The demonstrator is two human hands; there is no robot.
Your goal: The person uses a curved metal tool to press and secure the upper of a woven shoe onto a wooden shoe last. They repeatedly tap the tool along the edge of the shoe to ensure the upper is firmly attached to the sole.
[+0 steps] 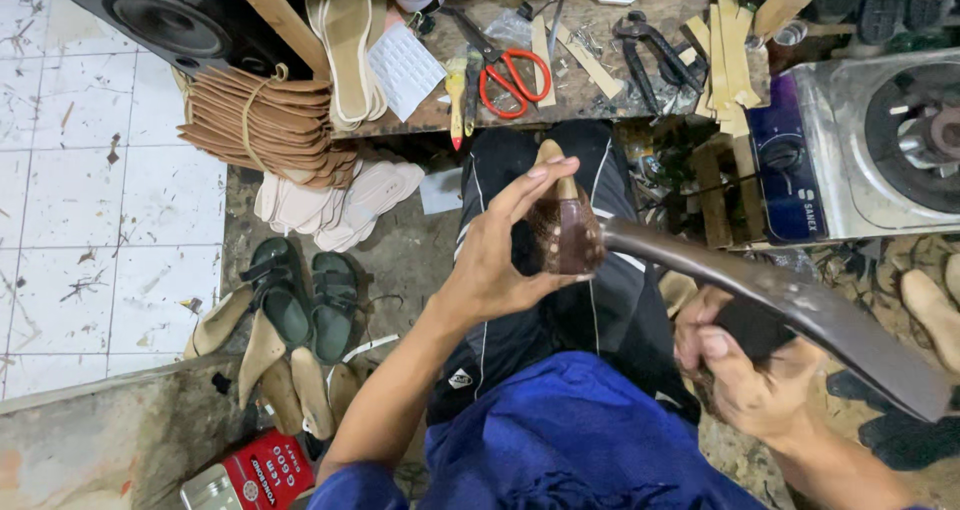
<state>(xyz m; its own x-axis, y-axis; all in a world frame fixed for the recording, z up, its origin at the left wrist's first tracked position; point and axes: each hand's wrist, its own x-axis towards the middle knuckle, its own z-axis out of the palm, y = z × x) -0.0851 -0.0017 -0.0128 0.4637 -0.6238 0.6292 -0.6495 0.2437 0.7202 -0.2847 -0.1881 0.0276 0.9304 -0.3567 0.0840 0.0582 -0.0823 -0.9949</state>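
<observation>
Centre frame, the left hand (500, 260) wraps a brown shoe (566, 232), steadying it against a curved metal bar (790, 305); lower right, the right hand (745, 370) grips a dark tool (752, 327).

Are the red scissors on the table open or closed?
Closed. The red-handled scissors lie flat on the workbench with their two handle loops side by side and the dark blades together in one line.
</observation>
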